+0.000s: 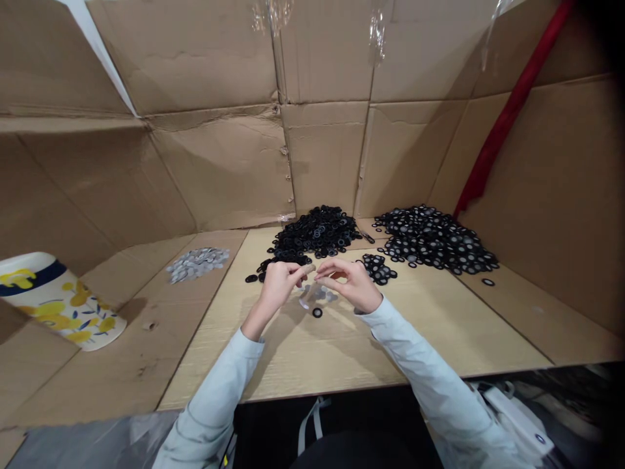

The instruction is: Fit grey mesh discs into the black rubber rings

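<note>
Black ring with pale centre (317,312) on worktop (371,358), just below left hand (278,284) and right hand (355,284), fingers bent, tips close together; can't tell what they pinch. Loose pale discs (328,295) beside it, black ring pile (319,229) beyond, pale-centred ring pile (434,240) far right, disc pile (198,263) left.

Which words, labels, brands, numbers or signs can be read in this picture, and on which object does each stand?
No readable text anywhere.
White object at lower right: a dark oval mark, too small and blurred to read.
Flower-patterned container at left: decoration only, no lettering visible.
Black rings: too small to tell whether anything is marked on them.
</note>
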Motion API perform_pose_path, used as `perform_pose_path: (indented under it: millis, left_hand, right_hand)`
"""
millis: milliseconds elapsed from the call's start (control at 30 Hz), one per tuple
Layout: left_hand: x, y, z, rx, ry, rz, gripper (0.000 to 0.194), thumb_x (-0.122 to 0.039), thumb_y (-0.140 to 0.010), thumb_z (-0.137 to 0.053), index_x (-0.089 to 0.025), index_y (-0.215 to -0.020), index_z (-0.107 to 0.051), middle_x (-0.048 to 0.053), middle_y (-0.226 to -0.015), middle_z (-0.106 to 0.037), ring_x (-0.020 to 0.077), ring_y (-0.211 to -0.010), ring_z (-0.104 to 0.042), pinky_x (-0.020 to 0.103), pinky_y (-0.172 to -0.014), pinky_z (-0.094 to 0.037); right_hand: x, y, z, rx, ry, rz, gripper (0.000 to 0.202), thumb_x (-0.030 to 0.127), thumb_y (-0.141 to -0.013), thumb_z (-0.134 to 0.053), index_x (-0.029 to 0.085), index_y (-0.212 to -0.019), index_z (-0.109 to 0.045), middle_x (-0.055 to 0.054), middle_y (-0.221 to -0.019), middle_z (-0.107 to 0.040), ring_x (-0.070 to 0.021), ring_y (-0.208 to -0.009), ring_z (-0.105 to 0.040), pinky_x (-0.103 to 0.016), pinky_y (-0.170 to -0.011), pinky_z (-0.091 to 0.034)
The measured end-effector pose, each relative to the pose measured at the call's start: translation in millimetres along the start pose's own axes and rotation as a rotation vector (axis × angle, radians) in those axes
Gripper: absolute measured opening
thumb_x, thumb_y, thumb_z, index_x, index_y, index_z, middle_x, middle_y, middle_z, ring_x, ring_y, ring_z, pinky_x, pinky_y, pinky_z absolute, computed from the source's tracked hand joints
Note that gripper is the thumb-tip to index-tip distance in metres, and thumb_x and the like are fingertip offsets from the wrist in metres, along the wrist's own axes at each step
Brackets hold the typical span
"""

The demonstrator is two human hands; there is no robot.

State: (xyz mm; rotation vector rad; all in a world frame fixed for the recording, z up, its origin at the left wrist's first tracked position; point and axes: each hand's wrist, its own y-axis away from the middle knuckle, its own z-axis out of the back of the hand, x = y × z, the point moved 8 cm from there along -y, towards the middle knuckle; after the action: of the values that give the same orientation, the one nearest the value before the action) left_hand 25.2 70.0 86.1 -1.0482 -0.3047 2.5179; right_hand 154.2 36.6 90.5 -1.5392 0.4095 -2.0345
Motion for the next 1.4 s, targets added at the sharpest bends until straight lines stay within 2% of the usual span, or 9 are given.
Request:
perform_pose_path:
  millis: [233, 467, 800, 1000, 1100, 1200, 1300, 1400]
  left_hand:
    - [-4, -1, -5.6, 0.071, -0.052, -0.028, 0.031, -0.027, -0.074, -0.047, -0.015, -0.048, -0.059, -0.003, -0.039, -0.045, 0.0093, -0.044, -0.041, 0.022, -0.049, -0.026]
    - [-2, 0, -7.4, 0.064, -0.075, -0.034, 0.035, -0.028, -0.074, -0.044, -0.015, -0.041, -0.046, -0.003, -0.038, -0.038, 0.0084, -0.042, -0.035, 0.023, -0.047, -0.021]
    - [-1, 2, -7.9, 0.082, -0.09, -0.044, 0.031, -0.024, -0.07, -0.045, -0.015, -0.041, -0.047, -0.003, -0.038, -0.038, 0.0085, -0.043, -0.035, 0.023, -0.047, -0.02]
    - [2, 2, -11.9, 0.123, 0.014, -0.015, 0.029, -0.023, -0.068, -0.044, -0.015, -0.04, -0.044, -0.003, -0.038, -0.04, 0.0084, -0.042, -0.035, 0.023, -0.047, -0.023]
    - [4, 2, -14.8, 0.161, 0.135, 0.02, 0.027, -0.023, -0.066, -0.042, -0.016, -0.04, -0.041, -0.003, -0.039, -0.039, 0.008, -0.042, -0.035, 0.023, -0.048, -0.025]
    - [5, 3, -18.3, 0.213, 0.276, 0.054, 0.024, -0.024, -0.063, -0.042, -0.017, -0.041, -0.039, -0.005, -0.04, -0.036, 0.007, -0.042, -0.031, 0.022, -0.046, -0.024]
    - [5, 4, -20.2, 0.244, 0.372, 0.078, 0.024, -0.025, -0.062, -0.043, -0.017, -0.041, -0.036, -0.006, -0.039, -0.032, 0.0061, -0.041, -0.027, 0.022, -0.045, -0.023]
    - [5, 4, -20.8, 0.249, 0.389, 0.071, 0.025, -0.025, -0.061, -0.045, -0.017, -0.04, -0.036, -0.006, -0.039, -0.032, 0.0055, -0.041, -0.027, 0.022, -0.044, -0.022]
  right_hand:
    - [5, -5, -2, -0.074, 0.016, 0.031, 0.011, 0.025, -0.072, -0.061, 0.021, -0.083, -0.061, -0.002, -0.077, -0.068, -0.0169, -0.075, -0.066, -0.032, -0.071, -0.053]
    - [4, -5, -3, -0.14, 0.072, 0.023, 0.006, 0.025, -0.072, -0.061, 0.021, -0.076, -0.061, -0.001, -0.073, -0.066, -0.015, -0.068, -0.063, -0.029, -0.066, -0.052]
    - [9, -4, -10, -0.168, 0.289, 0.128, 0.007, 0.021, -0.077, -0.055, 0.02, -0.073, -0.061, -0.002, -0.072, -0.059, -0.0142, -0.068, -0.055, -0.027, -0.063, -0.047]
    - [23, 3, -9, -0.269, 0.547, 0.332, 0.013, 0.018, -0.078, -0.054, 0.021, -0.073, -0.066, -0.007, -0.086, -0.054, -0.0195, -0.085, -0.048, -0.035, -0.074, -0.045]
    - [30, 8, -12, -0.259, 0.636, 0.429, 0.017, 0.017, -0.08, -0.052, 0.023, -0.078, -0.068, -0.008, -0.091, -0.055, -0.0208, -0.091, -0.046, -0.037, -0.078, -0.044]
    - [36, 13, -16, -0.221, 0.708, 0.511, 0.018, 0.019, -0.081, -0.051, 0.025, -0.085, -0.068, -0.008, -0.106, -0.056, -0.0226, -0.1, -0.043, -0.042, -0.086, -0.042]
    - [39, 15, -18, -0.192, 0.747, 0.546, 0.018, 0.025, -0.081, -0.054, 0.025, -0.094, -0.066, -0.008, -0.119, -0.052, -0.024, -0.106, -0.039, -0.043, -0.089, -0.04]
    - [38, 15, -17, -0.19, 0.791, 0.537, 0.02, 0.03, -0.08, -0.055, 0.026, -0.097, -0.065, -0.007, -0.122, -0.052, -0.0244, -0.108, -0.04, -0.043, -0.089, -0.039]
